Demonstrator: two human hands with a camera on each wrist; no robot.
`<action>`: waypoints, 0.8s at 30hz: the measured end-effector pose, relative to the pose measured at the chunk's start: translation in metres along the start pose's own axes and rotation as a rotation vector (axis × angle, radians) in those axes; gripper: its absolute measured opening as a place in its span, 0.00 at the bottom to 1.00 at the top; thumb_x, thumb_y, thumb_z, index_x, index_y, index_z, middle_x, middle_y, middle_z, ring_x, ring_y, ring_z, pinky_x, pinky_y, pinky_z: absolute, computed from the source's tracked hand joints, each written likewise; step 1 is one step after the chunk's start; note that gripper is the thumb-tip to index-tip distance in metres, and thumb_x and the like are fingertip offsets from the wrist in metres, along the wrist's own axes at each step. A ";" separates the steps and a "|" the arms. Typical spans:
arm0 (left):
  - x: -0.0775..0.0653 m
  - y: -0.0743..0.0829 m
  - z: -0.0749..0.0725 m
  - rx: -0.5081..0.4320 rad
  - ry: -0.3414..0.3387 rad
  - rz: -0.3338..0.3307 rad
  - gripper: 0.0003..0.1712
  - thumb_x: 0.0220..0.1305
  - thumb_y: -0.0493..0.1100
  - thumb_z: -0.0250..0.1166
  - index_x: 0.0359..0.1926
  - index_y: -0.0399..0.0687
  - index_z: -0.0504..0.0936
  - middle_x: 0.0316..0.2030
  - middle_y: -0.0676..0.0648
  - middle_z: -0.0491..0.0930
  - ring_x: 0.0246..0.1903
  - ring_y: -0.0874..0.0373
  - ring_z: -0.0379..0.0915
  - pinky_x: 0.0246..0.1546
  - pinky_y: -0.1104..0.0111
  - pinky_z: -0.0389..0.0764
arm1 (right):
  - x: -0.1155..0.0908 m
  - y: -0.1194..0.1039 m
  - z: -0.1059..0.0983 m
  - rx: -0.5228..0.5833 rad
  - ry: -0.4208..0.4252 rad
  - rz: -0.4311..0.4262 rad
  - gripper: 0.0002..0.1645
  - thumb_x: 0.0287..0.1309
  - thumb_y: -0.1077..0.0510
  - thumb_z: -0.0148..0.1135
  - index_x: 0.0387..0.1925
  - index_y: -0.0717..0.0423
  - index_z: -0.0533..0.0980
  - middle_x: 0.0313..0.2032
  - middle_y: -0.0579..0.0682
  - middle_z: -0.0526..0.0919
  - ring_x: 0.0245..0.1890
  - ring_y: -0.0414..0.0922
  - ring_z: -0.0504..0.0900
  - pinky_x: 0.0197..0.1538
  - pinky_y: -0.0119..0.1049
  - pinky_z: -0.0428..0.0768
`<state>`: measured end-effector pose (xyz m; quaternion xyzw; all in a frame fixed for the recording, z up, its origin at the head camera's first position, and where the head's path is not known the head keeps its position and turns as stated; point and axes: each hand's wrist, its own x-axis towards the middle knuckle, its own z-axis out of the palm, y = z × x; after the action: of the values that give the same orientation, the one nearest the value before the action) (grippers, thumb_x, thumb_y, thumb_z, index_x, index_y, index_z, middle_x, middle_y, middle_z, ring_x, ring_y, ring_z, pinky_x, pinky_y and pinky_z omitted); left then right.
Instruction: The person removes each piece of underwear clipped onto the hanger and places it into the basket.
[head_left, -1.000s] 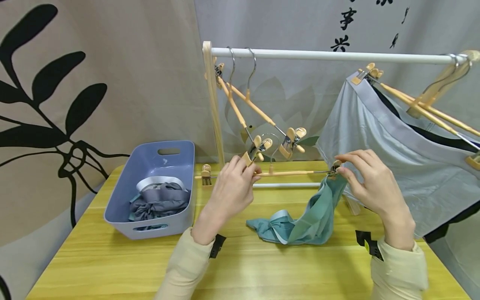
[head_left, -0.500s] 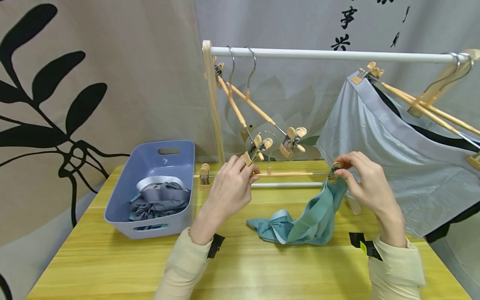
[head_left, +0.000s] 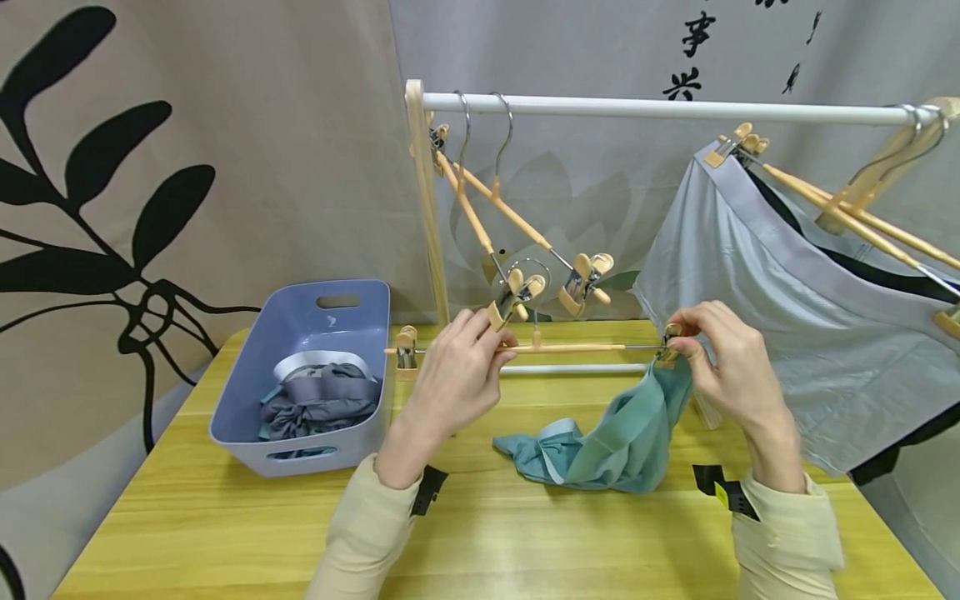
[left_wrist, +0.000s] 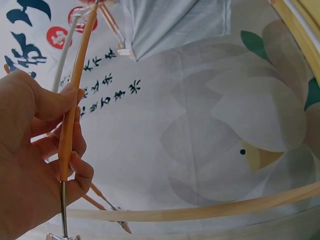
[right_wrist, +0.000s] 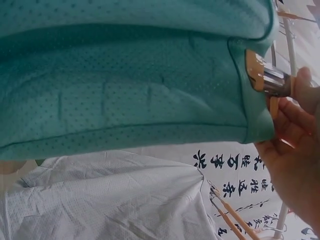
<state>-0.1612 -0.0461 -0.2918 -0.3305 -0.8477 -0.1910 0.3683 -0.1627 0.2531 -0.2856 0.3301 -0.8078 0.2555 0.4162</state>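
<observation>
- Sleeves (head_left: 787, 533), two: reaching in from the near edge of view, a dark strap showing at each wrist.
- Green garment (head_left: 622, 450), one: hanging by an upper edge from the right clip, its lower part lying bunched on the table, well inside both side edges.
- Left hand (head_left: 457, 367), one: thumb and fingers gripping the bar of the held hanger.
- Right hand (head_left: 731, 358), one: thumb and fingers pinching the right clip (right_wrist: 270, 80), which is biting the green edge.
- Held hanger (head_left: 577, 348), one, with two clips: lying nearly level between the hands, its left clip (head_left: 406, 348) showing near the basket's right rim.
- Table (head_left: 540, 542), one: both side edges slanting inward with distance; wood grain showing in the gap between basket and green garment.
- Basket (head_left: 270, 333), one: standing near the table's left edge, holding a grey bundle (head_left: 322, 408) with a pale band.
- Left hangers (head_left: 472, 221), two: hanging by the left post, their near clips showing just above the left hand.
- Grey garment (head_left: 750, 292), at least one: draping just behind the right hand, leaving little room there.
- Right hangers (head_left: 808, 195), two: hanging from the rail (head_left: 637, 108).
</observation>
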 end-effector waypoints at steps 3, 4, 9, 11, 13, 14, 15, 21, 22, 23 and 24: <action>0.000 0.000 -0.001 -0.005 0.009 0.005 0.05 0.60 0.38 0.59 0.28 0.44 0.80 0.27 0.50 0.74 0.29 0.57 0.67 0.28 0.71 0.69 | 0.001 -0.001 0.001 -0.011 0.010 -0.008 0.30 0.60 0.42 0.46 0.30 0.68 0.75 0.26 0.56 0.76 0.31 0.38 0.69 0.38 0.28 0.67; 0.000 0.000 -0.001 -0.005 0.010 0.006 0.05 0.60 0.38 0.59 0.28 0.44 0.80 0.27 0.50 0.73 0.29 0.57 0.67 0.28 0.71 0.69 | 0.001 -0.001 0.001 -0.015 0.014 -0.012 0.30 0.60 0.42 0.46 0.30 0.69 0.75 0.26 0.56 0.76 0.31 0.39 0.69 0.38 0.29 0.67; 0.000 0.000 -0.002 -0.009 0.013 0.006 0.06 0.60 0.39 0.59 0.28 0.44 0.80 0.26 0.50 0.73 0.29 0.56 0.66 0.28 0.71 0.69 | 0.003 -0.002 0.002 -0.030 0.039 -0.030 0.31 0.60 0.42 0.45 0.30 0.69 0.75 0.25 0.57 0.77 0.30 0.44 0.70 0.37 0.31 0.67; 0.001 0.000 -0.002 -0.013 0.013 0.005 0.07 0.61 0.39 0.58 0.28 0.44 0.80 0.26 0.50 0.73 0.29 0.56 0.66 0.29 0.71 0.70 | 0.003 -0.003 0.002 -0.031 0.049 -0.033 0.31 0.60 0.42 0.45 0.30 0.69 0.75 0.25 0.57 0.77 0.29 0.44 0.70 0.37 0.31 0.67; 0.000 0.000 -0.002 -0.016 0.013 0.005 0.07 0.61 0.39 0.58 0.28 0.44 0.80 0.26 0.50 0.73 0.29 0.56 0.67 0.29 0.71 0.70 | 0.003 -0.003 0.002 -0.030 0.058 -0.034 0.31 0.60 0.42 0.46 0.30 0.69 0.75 0.25 0.57 0.77 0.29 0.45 0.70 0.37 0.31 0.67; 0.000 0.000 -0.002 -0.017 0.014 0.005 0.07 0.61 0.39 0.58 0.28 0.43 0.80 0.26 0.50 0.73 0.29 0.56 0.67 0.29 0.71 0.70 | 0.003 -0.003 0.003 -0.029 0.062 -0.034 0.31 0.60 0.42 0.46 0.30 0.69 0.75 0.25 0.57 0.77 0.29 0.45 0.70 0.37 0.31 0.67; 0.000 0.000 -0.002 -0.020 0.015 0.005 0.06 0.61 0.39 0.59 0.28 0.43 0.80 0.26 0.50 0.73 0.29 0.56 0.67 0.29 0.71 0.70 | 0.003 -0.003 0.003 -0.028 0.066 -0.035 0.31 0.60 0.42 0.46 0.30 0.69 0.75 0.25 0.57 0.77 0.29 0.45 0.70 0.37 0.31 0.67; 0.001 0.000 -0.002 -0.028 0.019 0.005 0.06 0.60 0.39 0.59 0.28 0.43 0.80 0.26 0.50 0.73 0.28 0.57 0.66 0.28 0.71 0.70 | 0.004 -0.004 0.003 -0.023 0.095 -0.040 0.30 0.60 0.43 0.48 0.29 0.69 0.75 0.25 0.57 0.77 0.29 0.48 0.71 0.38 0.31 0.67; 0.001 0.000 -0.003 -0.028 0.018 0.005 0.06 0.61 0.39 0.59 0.29 0.43 0.80 0.26 0.50 0.73 0.28 0.57 0.66 0.28 0.71 0.70 | 0.004 -0.004 0.003 -0.022 0.101 -0.040 0.30 0.60 0.43 0.48 0.29 0.69 0.76 0.25 0.57 0.77 0.29 0.48 0.71 0.38 0.31 0.67; 0.001 0.000 -0.003 -0.030 0.018 0.004 0.06 0.61 0.39 0.59 0.29 0.43 0.80 0.26 0.50 0.73 0.29 0.57 0.66 0.28 0.71 0.70 | 0.004 -0.004 0.003 -0.022 0.108 -0.041 0.30 0.61 0.43 0.48 0.29 0.69 0.76 0.25 0.58 0.77 0.29 0.48 0.71 0.39 0.30 0.67; 0.001 0.000 -0.003 -0.032 0.017 0.004 0.06 0.61 0.39 0.59 0.29 0.43 0.80 0.26 0.50 0.73 0.29 0.57 0.66 0.28 0.71 0.70 | 0.004 -0.004 0.003 -0.022 0.115 -0.042 0.30 0.61 0.43 0.48 0.29 0.70 0.76 0.25 0.58 0.77 0.29 0.49 0.71 0.39 0.30 0.67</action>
<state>-0.1598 -0.0472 -0.2892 -0.3363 -0.8409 -0.2067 0.3703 -0.1628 0.2472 -0.2834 0.3272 -0.7783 0.2562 0.4707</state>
